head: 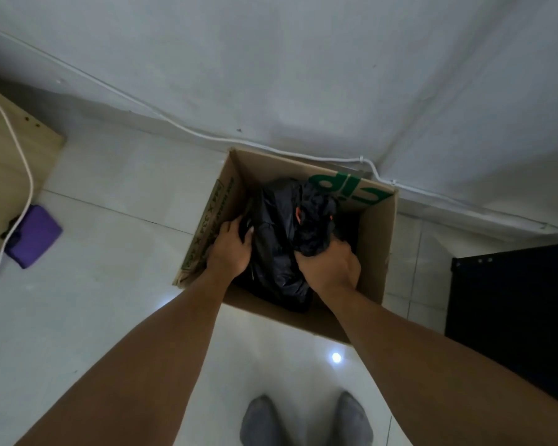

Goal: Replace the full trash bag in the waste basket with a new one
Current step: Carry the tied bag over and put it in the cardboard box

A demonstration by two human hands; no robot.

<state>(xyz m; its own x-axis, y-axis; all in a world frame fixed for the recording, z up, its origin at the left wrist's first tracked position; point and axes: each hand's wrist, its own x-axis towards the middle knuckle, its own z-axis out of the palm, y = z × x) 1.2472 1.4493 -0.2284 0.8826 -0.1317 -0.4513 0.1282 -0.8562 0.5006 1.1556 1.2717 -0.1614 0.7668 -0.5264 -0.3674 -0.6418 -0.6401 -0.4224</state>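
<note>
Head view, listed near to far.

1. Grey socks (263,420): two feet at the bottom edge, standing on glossy white floor tiles (110,317).
2. Forearms: both bare, reaching forward and down into the box.
3. Left hand (231,244): just inside the box's left wall, fingers curled against the bag's left flank. The fingertips sink into dark plastic, so I read it as gripping a fold, though the view is murky there.
4. Right hand (331,263): clenched round the bunched top of the bag, knuckles up, fingers hidden beneath.
5. Black trash bag (277,239): crumpled and bulging, sitting inside the box, filling its left and middle. A small red scrap shows near the bunched neck.
6. Cardboard box (372,252): open-topped, serving as the waste basket, on the floor with its far corner near the wall. Green lettering on the far inner flap.
7. Black cabinet (512,317): on the floor by the right edge, apart from the box.
8. Purple folded item (34,239): on the floor at the left, beside a wooden panel (0,162).
9. White cable (174,123): runs along the foot of the white wall (303,59).
</note>
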